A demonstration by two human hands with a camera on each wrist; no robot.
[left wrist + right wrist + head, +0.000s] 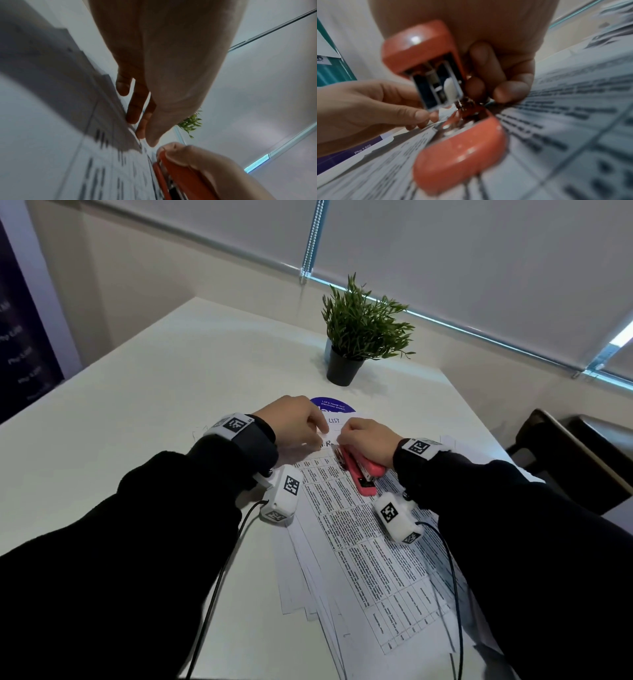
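Stapling papers (359,542) on the counter (171,371): stapler (363,474) is clamped in right hand (368,440) grip at their top; corner is pinched by left hand (294,419). Edges should be squared, then pressed straight down.

Office setting. White counter (171,392) carries a fanned stack of printed sheets (376,559) ruled into dense tables, with a red-orange stapler (363,474) on top. Small potted plant (359,326) in a black pot near the far edge. Grey roller blind (479,268) with bead chain (313,237) covers the window. Dark banner (20,354) at left lists "Php" prices. Round blue sticker (330,405) on the counter. Dark chair (575,453) at right.
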